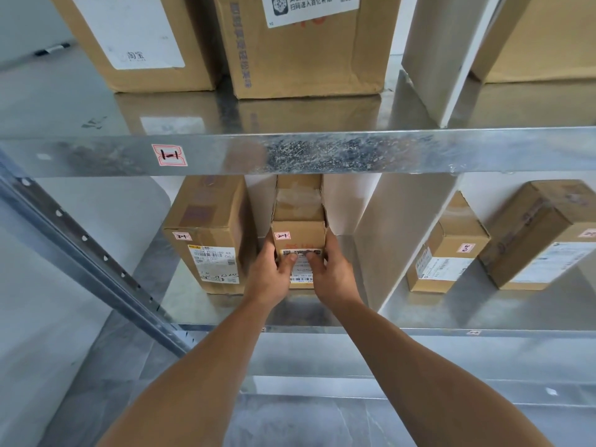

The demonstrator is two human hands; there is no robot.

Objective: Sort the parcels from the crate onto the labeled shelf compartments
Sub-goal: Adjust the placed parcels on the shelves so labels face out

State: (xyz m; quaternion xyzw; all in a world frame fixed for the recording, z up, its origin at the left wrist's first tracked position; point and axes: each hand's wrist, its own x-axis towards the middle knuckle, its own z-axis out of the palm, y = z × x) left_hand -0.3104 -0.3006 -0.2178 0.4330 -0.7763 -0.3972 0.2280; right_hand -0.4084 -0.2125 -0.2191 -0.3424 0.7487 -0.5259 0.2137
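Six parcels at least stand on the rack at this inspection. On the upper level, above the beam (322, 153) tagged 1-1, a left carton (129, 37) and a middle carton (306, 50) sit side by side, with more packages partly seen at far right.

In the left compartment of the lower level there is one upright parcel (209, 240) stickered 2-1. Near it on its right is the small parcel (300, 235) now being handled, also stickered 2-1. Beyond the white divider (371, 246), the next compartment holds a squat parcel (448, 250) and a long parcel (541, 233). Their stickers are too small to read with certainty.

Assessment: the sort looks well advanced, and the current item is in the compartment that matches its sticker. It appears to rest on the lower shelf board (180, 295), between the upright parcel and the divider and apart from both. The crate is out of view, so the number left to sort cannot be stated.

Both hands grip the small parcel. The left hand (269, 274) wraps its left side and the right hand (335, 272) its right side. The fingers curl round the edges and both thumbs press on the printed label on the front face. The parcel is not yet released.
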